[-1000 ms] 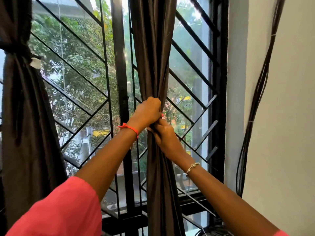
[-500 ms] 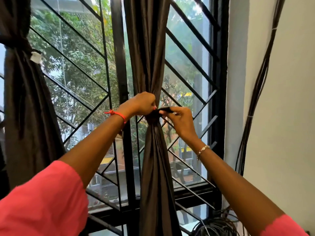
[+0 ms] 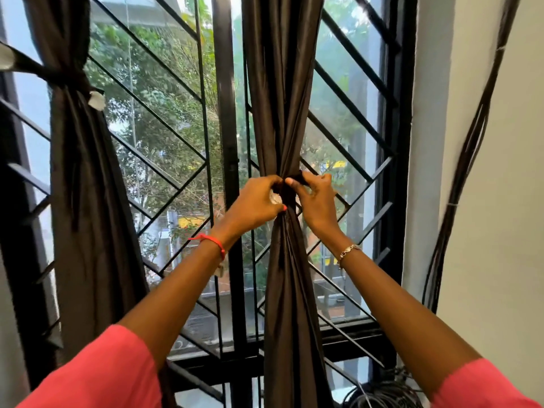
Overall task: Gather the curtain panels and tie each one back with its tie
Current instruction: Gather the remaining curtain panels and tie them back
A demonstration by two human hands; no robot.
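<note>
at the far left, a dark brown curtain panel (image 3: 82,178) hangs already bunched, with a dark tie (image 3: 63,79) cinched around it high up and a small pale tab on that tie's end (image 3: 96,99). that panel looks finished.

moving right, a window with a black metal grille (image 3: 176,160) shows green trees outside.

in the middle, a second dark curtain panel (image 3: 284,92) is gathered into a narrow column in front of the window frame. both hands meet at its pinched waist. the left hand (image 3: 253,205), with a red thread bracelet (image 3: 212,241) on the wrist, is closed around the left side of the bundle, with a pale tab (image 3: 275,198) showing under its fingers. the right hand (image 3: 316,198), with a thin chain bracelet (image 3: 348,251), pinches the end of a dark strap, the second tie (image 3: 295,178), between thumb and fingers and holds it across the front of the bundle.

1 second ago the hands only clutched the folds lower in view, with no strap visible. half a second ago the strap stuck out to the right, pulled clear of the cloth. now the right hand has brought it inward, close against the left hand, so the 2 ends nearly meet. this suggests the wrap is done and only the fastening remains.

at the far right, black cables (image 3: 468,160) run down a white wall (image 3: 506,201).
</note>
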